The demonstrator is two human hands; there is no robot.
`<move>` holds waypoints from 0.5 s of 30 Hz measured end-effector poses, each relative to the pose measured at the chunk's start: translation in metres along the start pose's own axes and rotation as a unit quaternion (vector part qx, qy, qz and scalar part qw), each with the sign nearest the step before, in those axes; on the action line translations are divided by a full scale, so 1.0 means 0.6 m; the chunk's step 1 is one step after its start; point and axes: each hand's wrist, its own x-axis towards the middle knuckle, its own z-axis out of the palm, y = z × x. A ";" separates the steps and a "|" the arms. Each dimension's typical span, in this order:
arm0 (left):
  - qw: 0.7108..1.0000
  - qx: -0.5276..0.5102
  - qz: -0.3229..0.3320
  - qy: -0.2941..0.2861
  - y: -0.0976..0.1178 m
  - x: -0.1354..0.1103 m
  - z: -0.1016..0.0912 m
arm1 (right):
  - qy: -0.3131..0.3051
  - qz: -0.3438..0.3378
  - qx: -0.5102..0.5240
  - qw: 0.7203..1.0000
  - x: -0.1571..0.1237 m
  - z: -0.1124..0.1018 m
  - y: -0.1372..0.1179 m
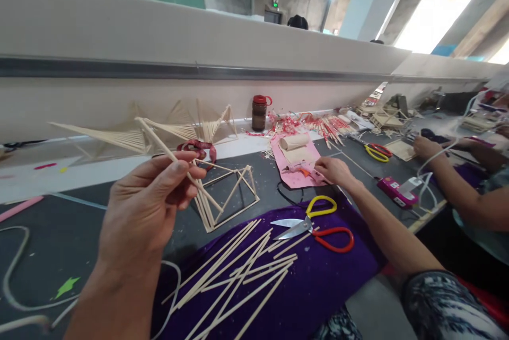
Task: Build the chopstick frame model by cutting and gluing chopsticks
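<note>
Just now, a thin wooden stick (pixel 157 141) is held up above the dark table (pixel 59 234) by the left hand (pixel 147 207). It is pinched firmly between the thumb and the fingertips, and it slants from upper left down to lower right. Its lower end is seen in front of a stick frame (pixel 233 194), which stands on the table just beyond the hand. A red tape ring (pixel 199 148) is seen right behind the fingertips.

The right hand (pixel 336 170) is stretched far forward and laid on the near edge of a pink sheet (pixel 290 178). Its fingers are curled downward, but whether anything is gripped under them cannot be told. A paper roll (pixel 294 142) is laid on the far part of the same sheet.

Between the two arms, a purple cloth (pixel 318 281) is spread, and many loose sticks (pixel 238 271) are scattered across it. Scissors (pixel 314 228) with one yellow and one red handle are laid on the cloth, near the right forearm, blades pointing left.

Farther back, a brown bottle (pixel 259 112) with a red lid is set against the wall. At the right, a co-worker's hand (pixel 425 146) is rested on the table, well apart from the person's own.
</note>
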 end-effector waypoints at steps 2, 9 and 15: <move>1.000 0.015 -0.007 -0.001 -0.001 -0.001 0.004 | -0.014 0.024 -0.006 1.000 0.010 0.007 0.040; 0.999 0.038 -0.007 0.003 -0.004 -0.004 0.010 | -0.007 0.019 0.021 1.000 -0.018 0.041 0.049; 0.999 0.043 -0.011 0.001 -0.004 -0.002 0.009 | 0.025 -0.016 -0.002 1.000 -0.052 0.061 0.040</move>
